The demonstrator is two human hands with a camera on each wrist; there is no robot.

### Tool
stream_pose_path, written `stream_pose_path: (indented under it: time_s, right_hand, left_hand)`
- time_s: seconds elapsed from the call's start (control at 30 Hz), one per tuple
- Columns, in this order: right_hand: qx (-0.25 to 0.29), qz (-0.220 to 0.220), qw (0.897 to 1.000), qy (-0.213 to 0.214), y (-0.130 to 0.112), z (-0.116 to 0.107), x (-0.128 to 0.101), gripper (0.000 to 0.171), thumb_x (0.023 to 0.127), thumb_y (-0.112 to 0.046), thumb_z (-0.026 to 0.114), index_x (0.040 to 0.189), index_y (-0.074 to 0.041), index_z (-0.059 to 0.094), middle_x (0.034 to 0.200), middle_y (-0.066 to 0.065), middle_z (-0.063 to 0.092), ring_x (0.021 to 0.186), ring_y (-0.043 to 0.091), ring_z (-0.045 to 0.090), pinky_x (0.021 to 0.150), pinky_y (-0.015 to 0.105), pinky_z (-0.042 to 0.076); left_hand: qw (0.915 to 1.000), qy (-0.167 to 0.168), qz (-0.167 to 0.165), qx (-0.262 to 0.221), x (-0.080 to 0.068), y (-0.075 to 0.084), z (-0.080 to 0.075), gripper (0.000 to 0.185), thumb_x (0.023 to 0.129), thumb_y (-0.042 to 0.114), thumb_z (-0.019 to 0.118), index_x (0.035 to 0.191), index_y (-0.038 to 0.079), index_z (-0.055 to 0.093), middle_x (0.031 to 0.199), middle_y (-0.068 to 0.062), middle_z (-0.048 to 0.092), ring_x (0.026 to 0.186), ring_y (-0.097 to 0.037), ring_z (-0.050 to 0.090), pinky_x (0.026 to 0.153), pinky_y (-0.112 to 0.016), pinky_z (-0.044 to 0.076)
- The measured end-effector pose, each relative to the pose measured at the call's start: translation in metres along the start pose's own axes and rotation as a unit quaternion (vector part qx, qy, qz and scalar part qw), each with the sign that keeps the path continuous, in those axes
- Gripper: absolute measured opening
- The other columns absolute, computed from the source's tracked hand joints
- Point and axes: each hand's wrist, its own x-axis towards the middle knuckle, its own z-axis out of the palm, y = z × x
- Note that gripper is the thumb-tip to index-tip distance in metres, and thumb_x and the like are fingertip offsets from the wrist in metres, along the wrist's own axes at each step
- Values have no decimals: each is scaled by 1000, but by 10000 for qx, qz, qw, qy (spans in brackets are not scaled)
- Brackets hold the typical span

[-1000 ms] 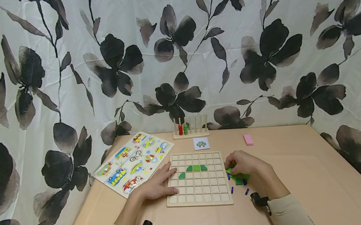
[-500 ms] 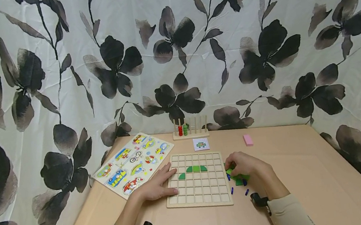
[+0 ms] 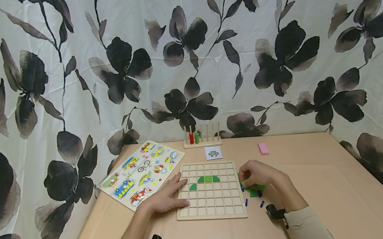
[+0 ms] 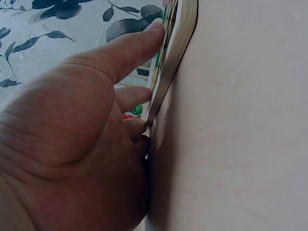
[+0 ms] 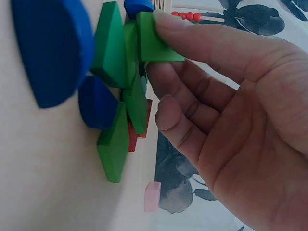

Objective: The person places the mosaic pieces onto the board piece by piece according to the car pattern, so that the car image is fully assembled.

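Observation:
My left hand (image 3: 162, 198) lies along the left edge of a wooden grid board (image 3: 221, 207), fingers spread and thumb on the front-left cells. In the left wrist view the thumb (image 4: 130, 45) reaches over the board's rim (image 4: 180, 43). Green pieces sit in the grid: a green square (image 3: 208, 179) between two curved ones, and another curved green piece (image 3: 193, 186) lower left. Right of the board my right hand (image 3: 266, 176) pinches a green square block (image 5: 156, 41) between thumb and fingers. Below it lies a pile of green blocks (image 5: 111, 149) and blue rounded blocks (image 5: 98, 103), partly hidden by the hand.
A picture puzzle board (image 3: 144, 172) with vehicles lies at the left. Behind the grid are a small pattern card (image 3: 213, 153) and a peg rack (image 3: 203, 143) with red and green beads. A pink block (image 3: 263, 148) lies back right. A floral curtain (image 3: 185, 76) backs the table.

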Motion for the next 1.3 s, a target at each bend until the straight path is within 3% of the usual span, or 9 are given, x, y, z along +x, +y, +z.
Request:
stream_pose_path:
  time_s: [0.13, 0.23, 0.37, 0.5, 0.67, 1.07, 1.3]
  right_hand:
    - [233, -132, 9996, 71, -1, -1, -1, 7, 91, -2, 76, 89, -6, 71, 79, 0, 63, 74, 16, 58, 64, 27, 50]
    - [556, -215, 9979, 263, -2, 0, 1, 2, 97, -4, 70, 97, -3, 71, 86, 6, 64, 75, 18, 63, 66, 28, 58]
    - [991, -391, 9929, 528, -8, 5, 7, 14, 103, -10, 64, 109, 1, 68, 98, 16, 64, 71, 23, 69, 64, 35, 64]
    - [1152, -539, 9894, 701, -17, 12, 14, 16, 102, -6, 64, 116, 2, 69, 102, 16, 64, 69, 22, 68, 60, 35, 62]
    - [799, -763, 9910, 761, -25, 21, 22, 21, 97, 1, 68, 116, 2, 73, 102, 11, 68, 75, 18, 66, 66, 25, 57]
    - [453, -915, 9914, 815, -45, 41, 43, 20, 93, -4, 75, 114, -3, 76, 92, -1, 71, 76, 11, 60, 67, 21, 53]
    - [214, -1030, 9936, 410, -62, 47, 58, 14, 96, -2, 72, 108, -4, 79, 97, 5, 77, 75, 10, 64, 68, 22, 55]
  left_hand:
    - [10000, 4, -15, -43, 0, 0, 0, 86, 94, 51, 72, 164, 16, 35, 177, -12, 5, 162, -40, 2, 130, -63, 8]
    - [10000, 15, -20, -52, -1, 0, 1, 86, 94, 51, 72, 164, 16, 36, 177, -12, 5, 162, -40, 3, 130, -64, 8]
    - [10000, 24, -20, -31, -1, 0, 1, 86, 94, 51, 72, 164, 17, 36, 177, -12, 5, 163, -39, 2, 130, -64, 8]
    - [10000, 49, -8, -6, 0, 1, 1, 85, 94, 51, 73, 164, 17, 36, 176, -13, 6, 163, -39, 3, 130, -63, 8]
    - [10000, 56, -10, 38, 0, 0, 1, 86, 94, 52, 72, 164, 17, 36, 176, -13, 6, 163, -38, 3, 130, -63, 8]
    - [10000, 50, -33, 22, 0, 0, 0, 86, 94, 53, 72, 164, 18, 36, 177, -12, 5, 163, -39, 2, 130, -63, 7]
    - [9999, 72, -116, 2, -1, 1, 2, 85, 94, 52, 72, 163, 18, 36, 176, -13, 6, 163, -38, 3, 130, -63, 7]
